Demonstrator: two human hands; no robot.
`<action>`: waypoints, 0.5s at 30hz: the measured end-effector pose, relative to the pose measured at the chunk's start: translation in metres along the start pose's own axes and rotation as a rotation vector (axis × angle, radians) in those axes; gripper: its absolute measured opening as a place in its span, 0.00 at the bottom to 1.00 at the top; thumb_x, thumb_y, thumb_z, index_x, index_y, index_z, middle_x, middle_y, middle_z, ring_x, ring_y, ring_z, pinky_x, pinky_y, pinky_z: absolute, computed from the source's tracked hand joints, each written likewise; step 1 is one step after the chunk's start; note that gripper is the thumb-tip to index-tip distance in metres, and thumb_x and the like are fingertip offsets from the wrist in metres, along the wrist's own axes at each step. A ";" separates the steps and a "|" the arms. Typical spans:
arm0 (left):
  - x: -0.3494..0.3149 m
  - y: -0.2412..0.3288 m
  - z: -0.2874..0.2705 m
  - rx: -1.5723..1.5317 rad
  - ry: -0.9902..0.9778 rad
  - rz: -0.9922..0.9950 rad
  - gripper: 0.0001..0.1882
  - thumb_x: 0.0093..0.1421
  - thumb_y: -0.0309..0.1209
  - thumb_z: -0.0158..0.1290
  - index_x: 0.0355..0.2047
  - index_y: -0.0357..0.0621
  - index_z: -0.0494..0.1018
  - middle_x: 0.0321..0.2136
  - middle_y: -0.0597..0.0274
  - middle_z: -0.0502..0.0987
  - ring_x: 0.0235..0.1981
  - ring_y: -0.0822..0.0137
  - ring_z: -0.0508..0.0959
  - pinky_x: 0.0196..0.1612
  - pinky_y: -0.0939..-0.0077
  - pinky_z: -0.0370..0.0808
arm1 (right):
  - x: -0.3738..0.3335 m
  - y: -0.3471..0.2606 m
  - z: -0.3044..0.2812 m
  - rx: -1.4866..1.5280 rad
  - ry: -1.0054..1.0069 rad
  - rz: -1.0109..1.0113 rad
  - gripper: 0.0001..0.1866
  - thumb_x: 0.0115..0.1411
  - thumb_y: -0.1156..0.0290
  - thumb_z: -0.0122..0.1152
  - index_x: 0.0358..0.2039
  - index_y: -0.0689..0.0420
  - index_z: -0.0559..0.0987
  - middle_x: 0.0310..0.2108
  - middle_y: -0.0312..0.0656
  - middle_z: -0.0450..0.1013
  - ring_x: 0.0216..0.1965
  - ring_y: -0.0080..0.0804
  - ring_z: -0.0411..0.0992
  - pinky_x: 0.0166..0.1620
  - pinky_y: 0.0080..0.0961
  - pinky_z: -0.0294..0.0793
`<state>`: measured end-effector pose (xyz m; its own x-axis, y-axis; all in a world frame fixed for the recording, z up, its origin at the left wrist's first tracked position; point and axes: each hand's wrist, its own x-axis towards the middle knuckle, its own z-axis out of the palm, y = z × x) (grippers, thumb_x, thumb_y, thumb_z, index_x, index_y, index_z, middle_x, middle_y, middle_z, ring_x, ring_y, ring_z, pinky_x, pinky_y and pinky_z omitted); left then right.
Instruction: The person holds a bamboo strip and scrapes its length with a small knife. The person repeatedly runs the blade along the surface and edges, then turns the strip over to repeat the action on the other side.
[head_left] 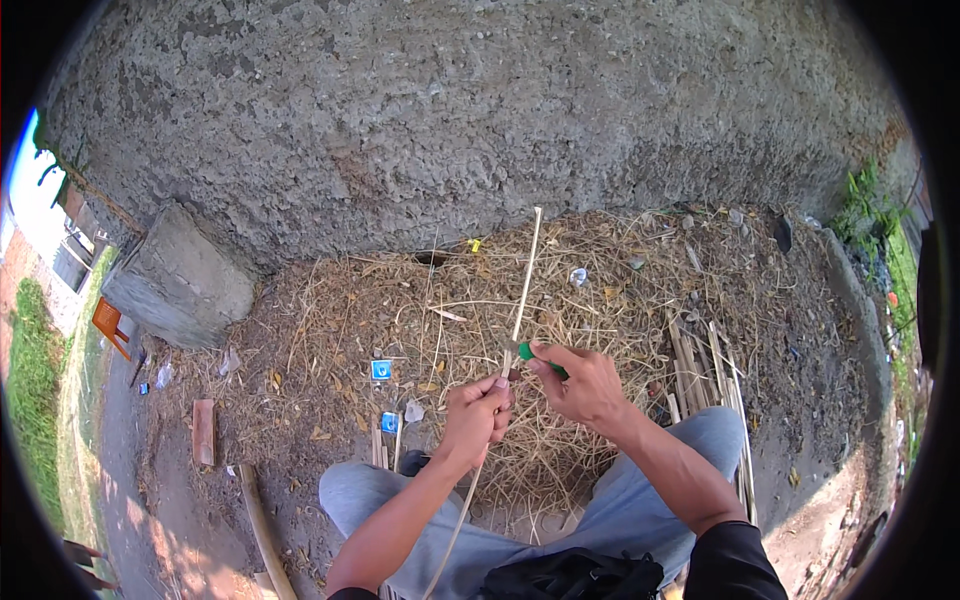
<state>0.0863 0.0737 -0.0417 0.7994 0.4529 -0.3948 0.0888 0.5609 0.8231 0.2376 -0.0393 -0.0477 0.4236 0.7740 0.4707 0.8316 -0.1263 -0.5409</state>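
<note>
A long, thin, pale strip that looks like bamboo (pixel 526 283) runs from near the wall down past my lap. My left hand (pixel 476 420) is closed around its middle, thumb on top. In my right hand (pixel 585 385) is a small knife with a green handle (pixel 527 351). Its short blade lies against the strip just above my left thumb; the blade's edge is too small to make out. Between my bent knees, thin shavings (pixel 540 465) cover the ground.
A rough grey wall (pixel 450 120) rises ahead, with a concrete block (pixel 185 280) at its left. Split strips (pixel 690 370) lie by my right knee. A brick (pixel 204 432) and a pole (pixel 262 530) lie on the left. Blue packets (pixel 381 370) litter the ground.
</note>
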 end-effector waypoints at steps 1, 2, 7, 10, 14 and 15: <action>0.000 0.001 0.002 -0.004 -0.019 -0.019 0.11 0.69 0.30 0.43 0.45 0.34 0.69 0.21 0.72 0.62 0.14 0.84 0.54 0.15 0.86 0.46 | 0.005 0.004 -0.001 -0.028 0.058 0.053 0.10 0.60 0.62 0.61 0.40 0.48 0.80 0.23 0.42 0.78 0.13 0.40 0.72 0.15 0.34 0.67; -0.002 0.002 0.001 -0.008 -0.032 -0.049 0.15 0.69 0.29 0.43 0.51 0.32 0.67 0.21 0.72 0.61 0.15 0.84 0.54 0.15 0.86 0.46 | 0.006 0.004 -0.004 -0.009 0.061 0.026 0.10 0.60 0.62 0.61 0.41 0.48 0.81 0.21 0.42 0.77 0.13 0.41 0.72 0.15 0.35 0.67; -0.004 0.003 0.001 0.027 -0.017 -0.043 0.14 0.69 0.29 0.43 0.50 0.32 0.67 0.22 0.72 0.61 0.15 0.84 0.54 0.15 0.86 0.46 | 0.005 0.002 -0.008 0.048 0.011 0.010 0.10 0.60 0.61 0.62 0.41 0.48 0.81 0.20 0.42 0.76 0.13 0.40 0.72 0.15 0.36 0.66; -0.004 0.002 0.001 0.032 -0.011 -0.036 0.14 0.69 0.28 0.43 0.50 0.32 0.67 0.21 0.72 0.60 0.15 0.84 0.54 0.15 0.86 0.46 | 0.016 0.004 -0.011 -0.044 0.047 0.080 0.08 0.58 0.64 0.64 0.38 0.49 0.81 0.19 0.42 0.76 0.12 0.37 0.71 0.16 0.33 0.65; -0.007 0.001 0.000 0.016 -0.011 -0.034 0.13 0.69 0.28 0.44 0.49 0.33 0.69 0.20 0.73 0.62 0.14 0.85 0.55 0.14 0.86 0.47 | 0.005 0.004 -0.011 0.022 0.048 0.004 0.08 0.59 0.62 0.62 0.37 0.48 0.80 0.20 0.42 0.76 0.13 0.40 0.71 0.15 0.35 0.65; -0.007 0.002 0.001 0.017 -0.014 -0.039 0.13 0.69 0.28 0.44 0.49 0.33 0.69 0.20 0.73 0.62 0.14 0.85 0.55 0.14 0.86 0.47 | 0.009 0.006 -0.012 0.021 0.049 0.010 0.08 0.59 0.62 0.62 0.37 0.48 0.80 0.20 0.42 0.76 0.13 0.40 0.71 0.15 0.35 0.65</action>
<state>0.0815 0.0703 -0.0370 0.8032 0.4210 -0.4214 0.1306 0.5658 0.8141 0.2505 -0.0406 -0.0383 0.4494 0.7416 0.4981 0.8197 -0.1206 -0.5599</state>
